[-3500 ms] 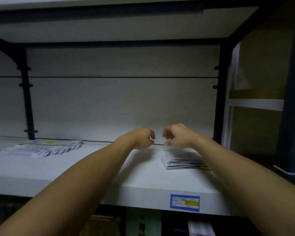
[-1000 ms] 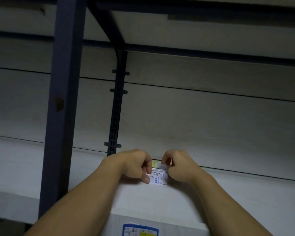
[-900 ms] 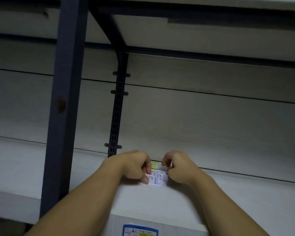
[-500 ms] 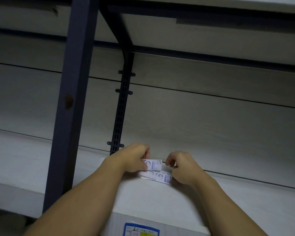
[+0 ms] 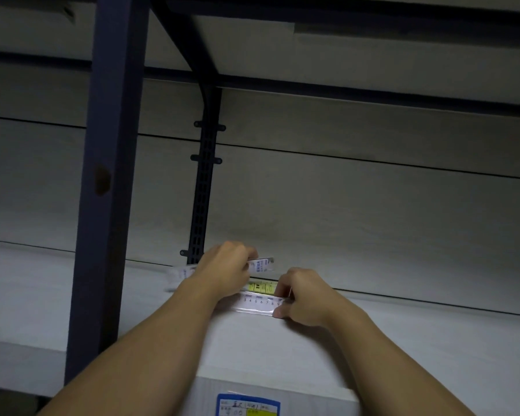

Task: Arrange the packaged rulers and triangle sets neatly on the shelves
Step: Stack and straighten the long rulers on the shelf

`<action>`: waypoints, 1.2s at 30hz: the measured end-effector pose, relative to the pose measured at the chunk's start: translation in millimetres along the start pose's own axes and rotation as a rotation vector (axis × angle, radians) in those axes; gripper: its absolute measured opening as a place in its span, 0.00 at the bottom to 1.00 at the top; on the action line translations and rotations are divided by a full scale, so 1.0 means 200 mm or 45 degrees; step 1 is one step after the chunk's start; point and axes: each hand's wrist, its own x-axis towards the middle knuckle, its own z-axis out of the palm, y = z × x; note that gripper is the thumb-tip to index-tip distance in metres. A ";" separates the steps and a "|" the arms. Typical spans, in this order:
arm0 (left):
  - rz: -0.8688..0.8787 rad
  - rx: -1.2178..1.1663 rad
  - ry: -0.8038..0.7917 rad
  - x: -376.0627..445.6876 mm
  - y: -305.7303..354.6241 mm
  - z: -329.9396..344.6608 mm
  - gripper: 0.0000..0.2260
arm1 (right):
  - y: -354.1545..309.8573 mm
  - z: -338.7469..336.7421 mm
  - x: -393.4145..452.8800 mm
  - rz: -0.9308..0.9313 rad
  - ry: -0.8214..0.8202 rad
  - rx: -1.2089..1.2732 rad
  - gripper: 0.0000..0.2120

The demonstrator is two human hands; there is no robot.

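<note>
On the white shelf (image 5: 433, 340), near the back wall, lies a small pile of packaged rulers (image 5: 260, 301) in clear sleeves with printed numbers and a yellow label. My left hand (image 5: 225, 270) grips one packaged ruler (image 5: 261, 264) and holds it lifted a little above the pile, its ends sticking out on both sides of the hand. My right hand (image 5: 305, 295) pinches the right end of the rulers that lie on the shelf.
A dark blue upright post (image 5: 108, 175) stands at the left in front of the shelf. A black slotted bracket (image 5: 203, 190) runs down the back wall. Another shelf board (image 5: 373, 40) hangs overhead. A blue price tag (image 5: 248, 405) sits on the shelf's front edge.
Since 3.5 s ago the view shifted to another section of the shelf. In the last second my left hand lifted one packaged ruler up and left off the pile, while my right hand stayed on the pile.
</note>
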 end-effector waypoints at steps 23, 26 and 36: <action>-0.007 -0.341 0.266 0.06 0.04 0.09 0.14 | 0.02 -0.09 -0.04 0.141 0.276 0.148 0.08; 0.040 -0.383 0.269 0.10 0.08 0.05 0.13 | 0.04 -0.18 -0.09 0.136 0.305 0.095 0.10; -0.016 -0.381 -0.025 0.25 0.63 -0.07 0.15 | 0.54 -0.68 -0.48 0.102 0.311 -0.107 0.15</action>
